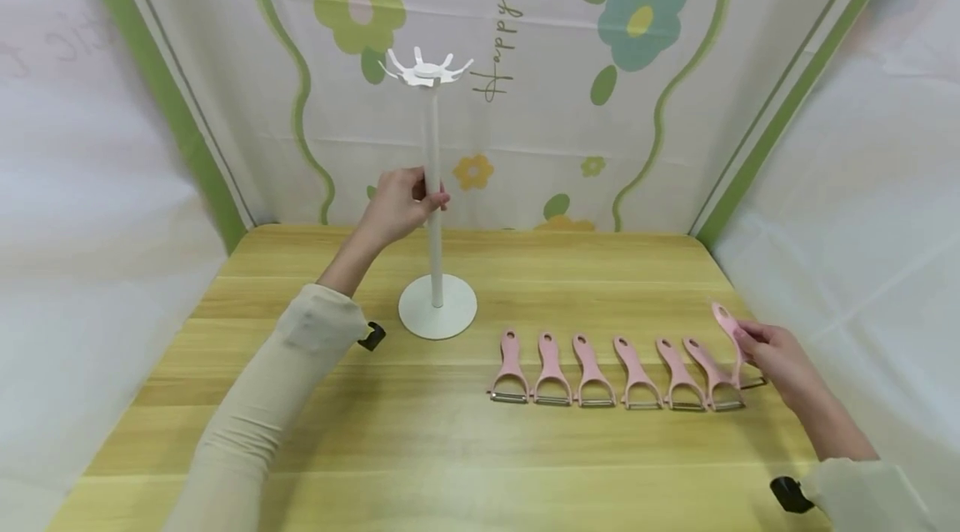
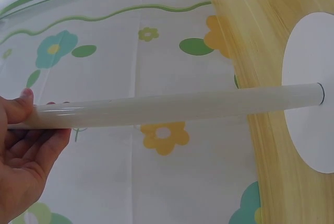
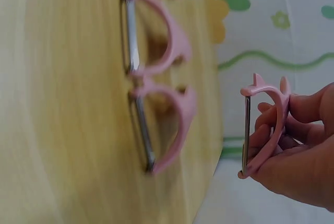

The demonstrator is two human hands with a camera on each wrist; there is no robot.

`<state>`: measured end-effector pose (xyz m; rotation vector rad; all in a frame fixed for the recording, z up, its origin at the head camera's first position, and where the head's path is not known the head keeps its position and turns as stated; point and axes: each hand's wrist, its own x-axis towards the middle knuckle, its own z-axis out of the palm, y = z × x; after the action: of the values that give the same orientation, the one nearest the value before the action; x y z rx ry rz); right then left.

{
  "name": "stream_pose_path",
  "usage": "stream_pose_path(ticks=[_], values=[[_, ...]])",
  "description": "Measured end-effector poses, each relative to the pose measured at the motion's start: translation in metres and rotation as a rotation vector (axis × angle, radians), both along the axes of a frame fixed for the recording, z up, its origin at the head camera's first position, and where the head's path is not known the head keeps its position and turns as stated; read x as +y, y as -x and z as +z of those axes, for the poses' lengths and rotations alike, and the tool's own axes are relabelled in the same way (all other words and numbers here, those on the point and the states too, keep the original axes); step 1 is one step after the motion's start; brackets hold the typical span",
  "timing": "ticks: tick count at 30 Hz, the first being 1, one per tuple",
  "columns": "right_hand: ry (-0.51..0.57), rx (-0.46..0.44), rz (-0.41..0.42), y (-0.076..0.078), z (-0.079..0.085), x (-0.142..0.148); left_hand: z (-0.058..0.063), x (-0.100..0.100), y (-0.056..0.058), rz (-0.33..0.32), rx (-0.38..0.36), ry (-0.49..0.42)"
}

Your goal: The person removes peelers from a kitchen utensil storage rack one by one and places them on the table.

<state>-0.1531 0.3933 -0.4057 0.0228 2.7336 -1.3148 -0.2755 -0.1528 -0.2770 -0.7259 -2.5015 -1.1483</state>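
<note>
A white stand [image 1: 433,132] with a round base and a ring of upturned hooks at its top stands upright on the table. My left hand [image 1: 401,203] grips its pole about midway up; the left wrist view shows thumb and fingers around the pole [image 2: 156,108]. At the right, my right hand [image 1: 776,357] pinches a pink peeler [image 1: 726,323] by its handle, tilted up off the table. In the right wrist view that peeler [image 3: 282,112] shows its metal blade facing away from the palm. Beside it several pink peelers [image 1: 630,369] lie in a row, blades toward me.
The wooden table [image 1: 420,465] ends at a flower-printed cloth backdrop [image 1: 555,140]. White cloth sides [image 1: 870,207] rise at left and right. The stand's base [image 1: 438,319] sits just left of the peeler row. None of the stand's hooks [image 1: 427,69] carries anything.
</note>
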Motion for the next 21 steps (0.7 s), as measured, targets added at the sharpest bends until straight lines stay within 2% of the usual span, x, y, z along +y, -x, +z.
stream_pose_path(ticks=[9, 15, 21], values=[[-0.195, -0.064, 0.030, 0.005, -0.018, 0.035, -0.001, 0.000, 0.000, -0.005, -0.014, -0.025], [-0.186, -0.088, 0.019, 0.006, -0.040, 0.051, -0.002, 0.002, 0.000, -0.022, -0.027, -0.043], [-0.141, -0.112, 0.011, 0.006, -0.049, 0.050, -0.002, 0.001, 0.000, -0.016, -0.019, -0.029]])
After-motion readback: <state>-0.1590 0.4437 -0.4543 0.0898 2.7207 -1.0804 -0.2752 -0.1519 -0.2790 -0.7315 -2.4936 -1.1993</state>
